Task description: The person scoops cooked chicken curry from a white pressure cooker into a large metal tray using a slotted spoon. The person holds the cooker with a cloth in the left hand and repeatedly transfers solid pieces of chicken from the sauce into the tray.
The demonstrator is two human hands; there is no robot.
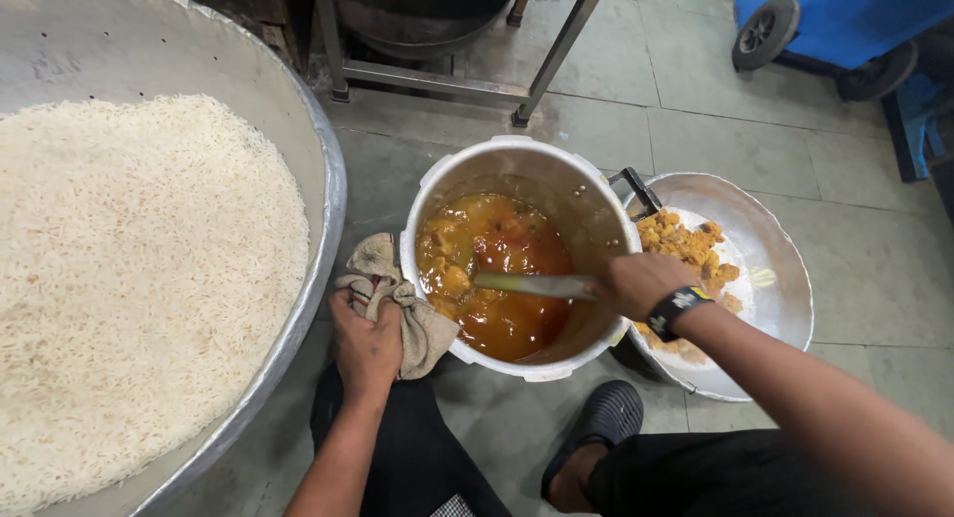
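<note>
The right hand (641, 284) has its grip pinched round a ladle (532, 285) whose bowl is sunk in orange curry inside the big metal pot (586, 204) on the floor. The left hand (366, 346) clamps a crumpled cloth (397, 294) against the pot's left rim.

A steel pot (586, 209) of orange curry stands upright on the floor, ladle (532, 285) dipped in.

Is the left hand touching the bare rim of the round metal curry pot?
Apart: the head view shows the left hand gripping a beige cloth pressed between it and the pot.
</note>
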